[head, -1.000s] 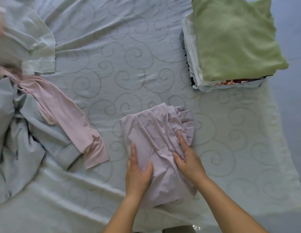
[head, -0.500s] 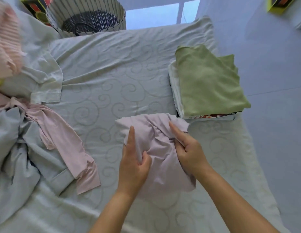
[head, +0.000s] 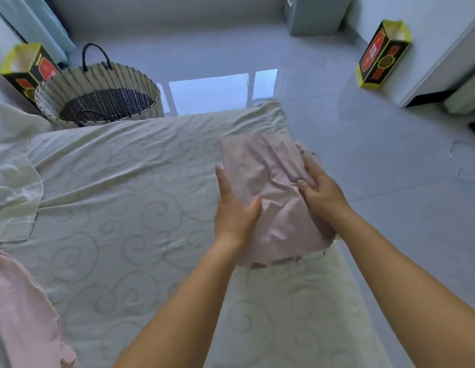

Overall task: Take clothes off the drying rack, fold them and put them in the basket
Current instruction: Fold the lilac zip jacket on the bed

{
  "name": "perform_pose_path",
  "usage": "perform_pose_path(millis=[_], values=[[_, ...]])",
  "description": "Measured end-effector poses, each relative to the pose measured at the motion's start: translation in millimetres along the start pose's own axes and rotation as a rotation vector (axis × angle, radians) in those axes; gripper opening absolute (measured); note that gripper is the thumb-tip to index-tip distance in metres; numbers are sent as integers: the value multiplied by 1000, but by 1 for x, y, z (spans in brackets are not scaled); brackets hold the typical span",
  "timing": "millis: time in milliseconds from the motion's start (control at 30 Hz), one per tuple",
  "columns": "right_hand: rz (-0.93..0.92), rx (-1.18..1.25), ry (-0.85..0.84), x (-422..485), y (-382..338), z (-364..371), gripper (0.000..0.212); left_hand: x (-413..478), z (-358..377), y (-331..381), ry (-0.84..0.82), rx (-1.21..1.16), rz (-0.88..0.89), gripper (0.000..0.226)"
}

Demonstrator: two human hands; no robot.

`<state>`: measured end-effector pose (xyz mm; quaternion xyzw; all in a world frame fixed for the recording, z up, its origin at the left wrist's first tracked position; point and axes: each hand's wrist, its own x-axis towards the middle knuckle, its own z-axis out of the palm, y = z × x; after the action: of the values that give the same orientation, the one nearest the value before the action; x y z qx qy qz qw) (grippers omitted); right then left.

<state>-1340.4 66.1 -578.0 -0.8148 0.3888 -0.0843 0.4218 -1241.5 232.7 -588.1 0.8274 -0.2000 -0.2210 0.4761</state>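
Covering most of the lower left, the bed [head: 124, 208] wears a pale sheet stitched with swirl patterns, and it serves as the reference for everything else. Off the bed's right side and beyond its far end lies a glossy tiled floor [head: 390, 181]. A white cabinet [head: 443, 62] stands on that floor, well beyond the bed's far right corner.

A woven basket [head: 53, 96] with dark handles sits against the bed's far left end. A cream garment [head: 13, 187] lies crumpled at the bed's left edge, and a loose pink garment [head: 24, 301] trails along the near left edge.

The folded pink garment [head: 270, 166] is at the bed's right edge, toward the far corner, well apart from the basket. The left hand [head: 235, 208] grips its left side, thumb pressed on top and fingers laid along the edge. The right hand [head: 322, 193] clasps the opposite side, fingers wrapped over the folds. Whether the bundle rests on the bed or is lifted off it, I cannot tell.

A yellow and black box [head: 382, 54] stands beyond the bed beside the cabinet.
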Motion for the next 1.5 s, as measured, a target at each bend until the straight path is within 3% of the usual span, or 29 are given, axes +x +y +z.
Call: perform_pose_path(millis=[100,267,333,433,500,567,633,767,967,1167,1300,1500], values=[[160,-260,-171,6,35,10,69,-6,12,-31,-138,118,-184,107],[55,-200,66,5,38,13,59,-13,18,-27,-95,130,-3,92],[96,-230,89,7,35,14,60,-9,21,-23,-127,172,-9,84],[234,-633,60,5,28,13,67,-6,20,-24,-130,463,-7,80],[225,-786,85,0,19,18,70,-7,21,-27,-103,570,78,80],[117,-775,81,-5,11,32,68,-6,26,-29,-163,620,133,79],[34,-734,-44,-8,7,49,65,0,31,-32,-244,657,112,80],[112,-578,-265,3,17,71,64,15,38,-39,-298,642,63,88],[97,-603,-277,11,25,79,68,19,31,-52,-355,601,106,115],[120,-611,-235,-2,2,75,66,-34,-5,-78,-414,565,175,119],[-60,-609,-150,-41,-33,106,76,-77,-51,-122,-330,541,49,114],[-257,-585,-291,-121,-73,188,85,-125,-160,-178,-162,530,-176,116]])
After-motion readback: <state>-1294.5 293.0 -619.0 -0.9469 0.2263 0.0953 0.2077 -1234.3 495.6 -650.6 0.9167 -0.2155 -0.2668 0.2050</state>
